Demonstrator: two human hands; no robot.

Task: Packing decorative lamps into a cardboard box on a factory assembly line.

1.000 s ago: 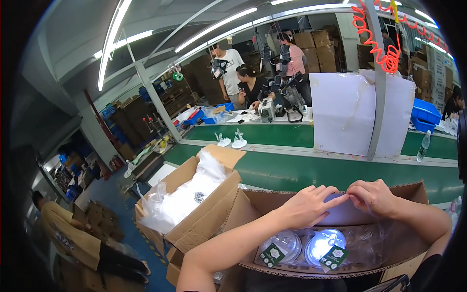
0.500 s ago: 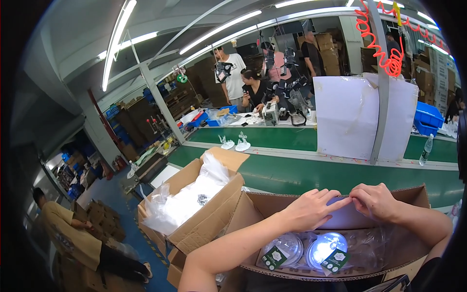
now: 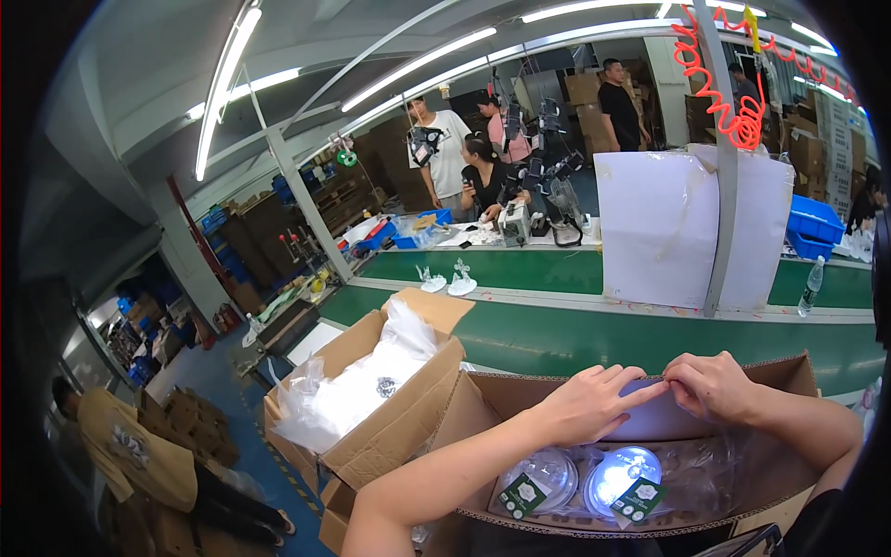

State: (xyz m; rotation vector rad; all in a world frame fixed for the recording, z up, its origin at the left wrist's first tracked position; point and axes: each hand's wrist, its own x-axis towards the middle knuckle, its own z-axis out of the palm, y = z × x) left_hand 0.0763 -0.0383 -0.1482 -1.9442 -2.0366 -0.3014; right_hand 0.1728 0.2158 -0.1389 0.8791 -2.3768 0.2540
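Note:
My left hand (image 3: 587, 406) and my right hand (image 3: 710, 385) meet above an open cardboard box (image 3: 497, 385). The left index finger is stretched toward the pinched right fingertips; the other left fingers curl in. What they pinch is too small or hidden to name. Behind and below them is a smooth pale lilac surface (image 3: 654, 422), partly covered by my hands. Inside the box lie two round clear-plastic-wrapped pieces with green tags: a clear one (image 3: 555, 469) on the left and a brightly lit one (image 3: 608, 469) on the right. Clear plastic film (image 3: 701, 464) lies beside them.
Left of my box stands another open carton (image 3: 390, 422) holding white wrapped goods. A green conveyor (image 3: 548, 339) runs behind, with two small clear figurines (image 3: 461, 278) beyond. A metal post (image 3: 729, 213), white board (image 3: 654, 227) and water bottle (image 3: 811, 286) stand across. Co-workers are farther off.
My hands stay nearly in place, fingertips still together. In the background, the standing person in black has turned and shifted, and the person at far left has moved an arm down.

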